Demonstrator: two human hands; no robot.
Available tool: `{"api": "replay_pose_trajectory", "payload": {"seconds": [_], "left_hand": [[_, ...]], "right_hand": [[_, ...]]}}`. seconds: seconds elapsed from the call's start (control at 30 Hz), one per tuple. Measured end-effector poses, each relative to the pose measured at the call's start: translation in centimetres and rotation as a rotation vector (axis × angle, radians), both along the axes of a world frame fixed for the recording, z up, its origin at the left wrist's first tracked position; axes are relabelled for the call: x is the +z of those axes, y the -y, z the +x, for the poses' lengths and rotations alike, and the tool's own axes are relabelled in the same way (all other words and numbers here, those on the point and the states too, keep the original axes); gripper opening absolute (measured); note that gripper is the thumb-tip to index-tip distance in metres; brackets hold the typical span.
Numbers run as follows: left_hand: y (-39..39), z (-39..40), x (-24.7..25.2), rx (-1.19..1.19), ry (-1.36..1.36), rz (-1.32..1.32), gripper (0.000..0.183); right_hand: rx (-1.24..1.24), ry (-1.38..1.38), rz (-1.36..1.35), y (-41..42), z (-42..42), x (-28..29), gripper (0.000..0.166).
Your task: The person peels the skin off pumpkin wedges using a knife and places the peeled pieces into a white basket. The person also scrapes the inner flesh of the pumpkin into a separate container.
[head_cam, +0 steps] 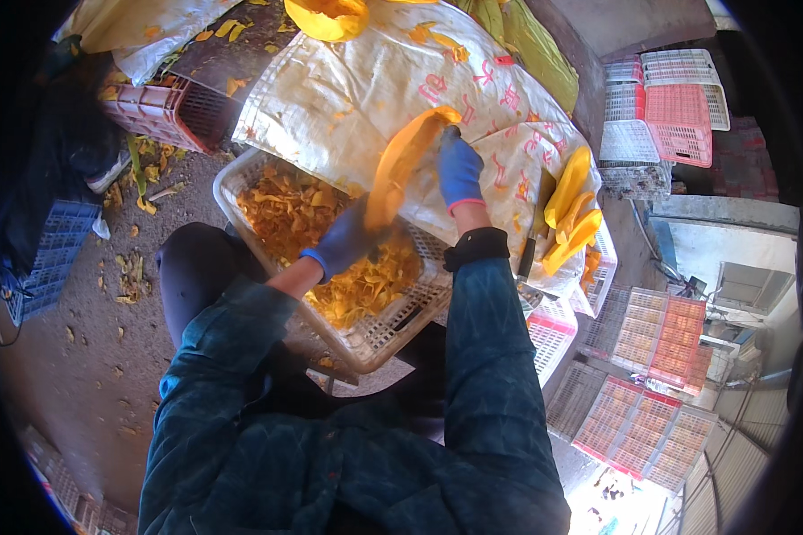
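My left hand (342, 235), in a blue glove, grips the lower end of a long, curved piece of peeled orange squash (401, 157). Blur softens its fingers. At the upper end of the piece is my right hand (460, 167), also blue-gloved, with fingers curled; whether it grips a small tool is hidden. Beneath my hands, a white plastic crate (368, 361) is heaped with orange peelings (348, 287). A woven sack with red printing (375, 87) covers the surface ahead. On its right side lie several squash pieces (567, 190) beside a black-handled knife (527, 257).
A hollow squash piece (331, 20) lies on the sack's far edge. To the left are a red crate (150, 114), a blue crate (57, 247) and another person's shoe (109, 172). Peel scraps (130, 277) litter the floor. Stacked crates (642, 428) stand at right.
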State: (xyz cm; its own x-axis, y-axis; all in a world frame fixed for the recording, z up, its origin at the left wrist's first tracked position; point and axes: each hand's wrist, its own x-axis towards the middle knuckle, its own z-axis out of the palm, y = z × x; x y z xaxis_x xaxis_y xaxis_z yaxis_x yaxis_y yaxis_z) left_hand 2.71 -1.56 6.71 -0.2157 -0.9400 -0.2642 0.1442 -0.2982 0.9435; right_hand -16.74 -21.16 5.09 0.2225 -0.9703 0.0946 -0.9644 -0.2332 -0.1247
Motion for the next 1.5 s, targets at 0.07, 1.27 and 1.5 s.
{"api": "replay_pose_trajectory", "payload": {"seconds": [0.07, 1.27, 1.5], "left_hand": [[0.3, -0.3, 0.1, 0.004, -0.064, 0.073, 0.049], [-0.4, 0.4, -1.6, 0.063, 0.001, 0.003, 0.044], [-0.3, 1.5, -2.3, 0.065, -0.05, 0.01, 0.045]], "right_hand": [[0.0, 0.036, 0.039, -0.3, -0.6, -0.3, 0.029], [0.156, -0.09, 0.092, -8.7, 2.7, 0.3, 0.019], [0.259, 0.135, 0.263, -13.7, 3.9, 2.8, 0.021]]}}
